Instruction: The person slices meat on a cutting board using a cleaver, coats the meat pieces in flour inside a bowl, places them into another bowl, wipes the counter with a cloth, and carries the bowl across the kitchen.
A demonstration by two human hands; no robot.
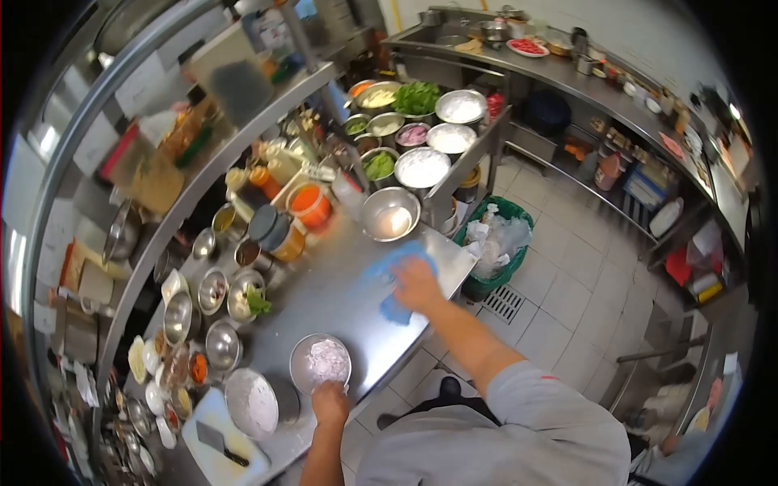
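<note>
Grey shirt [494,437] nearest; left grip [330,403] clamped on bowl rim [301,362]; right grip [415,285] over blue cloth [396,311], closure and long axis unclear.

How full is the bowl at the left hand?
The bowl is partly full: a pale, powdery heap lies in it, with bare inner wall showing beside it.
</note>
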